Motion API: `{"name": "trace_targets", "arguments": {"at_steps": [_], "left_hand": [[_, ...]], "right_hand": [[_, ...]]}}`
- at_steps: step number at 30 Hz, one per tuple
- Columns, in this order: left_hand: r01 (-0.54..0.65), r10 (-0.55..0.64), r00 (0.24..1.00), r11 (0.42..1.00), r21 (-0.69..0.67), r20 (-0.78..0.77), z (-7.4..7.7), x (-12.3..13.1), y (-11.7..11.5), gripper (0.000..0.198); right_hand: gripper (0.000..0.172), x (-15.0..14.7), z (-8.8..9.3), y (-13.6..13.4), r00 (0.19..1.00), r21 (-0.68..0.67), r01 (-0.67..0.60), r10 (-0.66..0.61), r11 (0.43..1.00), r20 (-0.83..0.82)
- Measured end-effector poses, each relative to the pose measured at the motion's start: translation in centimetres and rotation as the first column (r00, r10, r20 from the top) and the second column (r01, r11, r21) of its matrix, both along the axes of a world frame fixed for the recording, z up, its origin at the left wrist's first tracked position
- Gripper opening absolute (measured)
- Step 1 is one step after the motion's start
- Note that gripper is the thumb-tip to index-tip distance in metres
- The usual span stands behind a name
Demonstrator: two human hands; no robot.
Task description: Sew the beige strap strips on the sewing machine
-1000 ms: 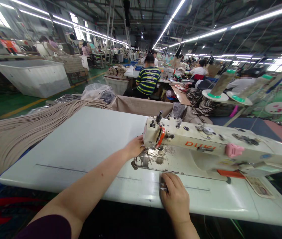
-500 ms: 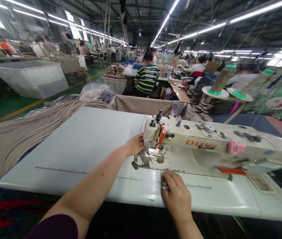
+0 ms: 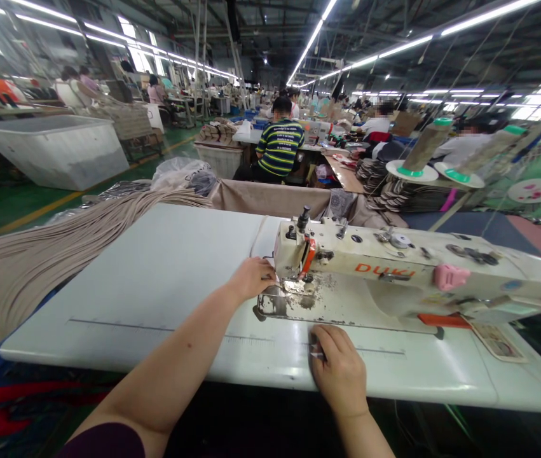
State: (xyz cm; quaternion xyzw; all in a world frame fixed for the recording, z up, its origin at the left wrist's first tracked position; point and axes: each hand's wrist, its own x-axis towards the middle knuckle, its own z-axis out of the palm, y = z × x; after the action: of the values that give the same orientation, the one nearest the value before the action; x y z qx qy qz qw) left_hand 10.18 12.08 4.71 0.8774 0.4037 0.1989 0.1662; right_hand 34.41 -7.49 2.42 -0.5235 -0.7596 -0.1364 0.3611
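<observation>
A cream sewing machine (image 3: 394, 270) with orange lettering stands on a white work table (image 3: 165, 267). My left hand (image 3: 251, 278) reaches to the machine's head at the needle end, its fingers curled and pressed together by the presser foot; what they hold is hidden. My right hand (image 3: 339, 369) rests on the table's front edge below the worn metal needle plate (image 3: 294, 302). Its fingers are closed on a small metal tool (image 3: 316, 353), which looks like thread snips.
A thick pile of beige strips (image 3: 36, 254) lies over the table's left side. Two thread cones (image 3: 423, 152) stand behind the machine. Stacked pieces (image 3: 394, 197) sit at the back right. A person in a striped shirt (image 3: 278, 147) sits ahead, with others beyond. A white bin (image 3: 55, 149) stands left.
My left hand has shifted slightly down and left along the machine head. The right hand stays on the table edge with the small tool. The view has tilted a little.
</observation>
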Motion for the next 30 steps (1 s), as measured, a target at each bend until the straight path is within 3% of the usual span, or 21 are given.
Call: {"name": "trace_targets", "arguments": {"at_steps": [4,13,22,30], "left_hand": [[-0.065,0.066,0.998,0.997,-0.052,0.018,0.4,0.4,-1.2,0.006],[-0.224,0.233,0.971,0.966,-0.129,0.052,0.6,1.6,-6.1,0.009],[-0.283,0.283,0.959,0.948,-0.148,-0.024,1.1,3.1,-8.5,0.006],[-0.325,0.299,0.941,0.929,-0.18,-0.155,1.8,5.2,-10.9,0.024]], "right_hand": [[0.039,0.0,-0.1,0.0,1.0,-0.015,0.002,-0.002,1.0,-0.004],[0.039,-0.2,0.1,-0.2,1.0,-0.031,-0.004,0.003,1.0,-0.019],[0.041,-0.3,0.3,-0.3,0.999,-0.068,0.012,-0.015,0.998,-0.038],[0.04,-0.7,0.1,-0.8,0.991,-0.161,0.035,-0.055,0.986,-0.121]]}}
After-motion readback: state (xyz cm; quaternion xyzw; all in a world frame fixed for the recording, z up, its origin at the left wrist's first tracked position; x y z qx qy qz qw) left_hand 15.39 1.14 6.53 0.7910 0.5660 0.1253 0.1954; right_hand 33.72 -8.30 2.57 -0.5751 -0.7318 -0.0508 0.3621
